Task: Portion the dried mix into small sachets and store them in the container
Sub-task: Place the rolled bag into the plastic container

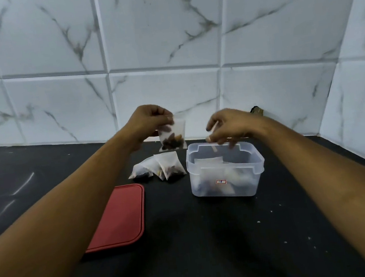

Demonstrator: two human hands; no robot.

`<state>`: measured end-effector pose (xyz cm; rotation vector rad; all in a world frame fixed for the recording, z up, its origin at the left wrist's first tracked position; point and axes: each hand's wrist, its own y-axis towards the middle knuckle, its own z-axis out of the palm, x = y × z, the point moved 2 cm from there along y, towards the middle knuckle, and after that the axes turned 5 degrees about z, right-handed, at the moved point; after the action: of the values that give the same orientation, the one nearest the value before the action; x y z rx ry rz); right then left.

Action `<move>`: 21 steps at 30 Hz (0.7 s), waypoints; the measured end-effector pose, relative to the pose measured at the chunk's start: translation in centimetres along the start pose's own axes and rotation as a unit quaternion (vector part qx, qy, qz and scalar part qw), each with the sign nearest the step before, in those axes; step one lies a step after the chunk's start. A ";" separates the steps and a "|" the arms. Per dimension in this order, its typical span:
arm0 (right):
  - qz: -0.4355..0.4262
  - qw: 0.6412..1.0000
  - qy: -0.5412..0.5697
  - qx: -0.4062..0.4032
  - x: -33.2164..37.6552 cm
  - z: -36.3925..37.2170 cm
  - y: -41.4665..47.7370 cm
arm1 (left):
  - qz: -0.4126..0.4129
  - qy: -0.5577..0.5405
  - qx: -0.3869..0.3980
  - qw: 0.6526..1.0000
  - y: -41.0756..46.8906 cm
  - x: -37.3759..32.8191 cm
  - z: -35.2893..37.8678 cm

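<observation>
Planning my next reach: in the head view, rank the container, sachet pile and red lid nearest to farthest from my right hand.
1. container, just under the right hand, which pinches a white strip.
2. sachet pile, to its left.
3. red lid, front left.

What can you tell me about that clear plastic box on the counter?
The container is a translucent plastic tub, rectangular with rounded corners and a stepped rim. It stands upright and lidless on the black counter, with pale sachets inside and a small red-bordered sticker on its front wall. The right hand is above its far rim; whether it touches is unclear.
</observation>
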<state>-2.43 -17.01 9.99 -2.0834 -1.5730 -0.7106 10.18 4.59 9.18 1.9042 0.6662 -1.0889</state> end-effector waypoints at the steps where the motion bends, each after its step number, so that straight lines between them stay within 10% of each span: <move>1: -0.029 0.999 0.033 -0.011 0.7 -0.4 -0.2 | 0.015 -0.011 0.006 1.000 0.1 -0.8 0.3; 10: -0.080 0.990 0.099 -0.056 1.4 -2.4 -2.0 | 0.052 -0.081 0.050 0.994 0.1 -2.8 3.8; 14: 0.004 0.999 0.029 -0.044 -1.9 -3.2 -2.4 | 0.001 0.091 -0.010 0.996 0.7 3.1 2.3; 21: 0.066 0.990 -0.075 0.102 -4.6 -0.7 -1.5 | -0.108 0.427 0.041 0.897 0.1 9.4 2.0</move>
<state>-5.01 -20.43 7.65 -2.1049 -1.4973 -0.3388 13.93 3.28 0.40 2.4098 1.3493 -0.3395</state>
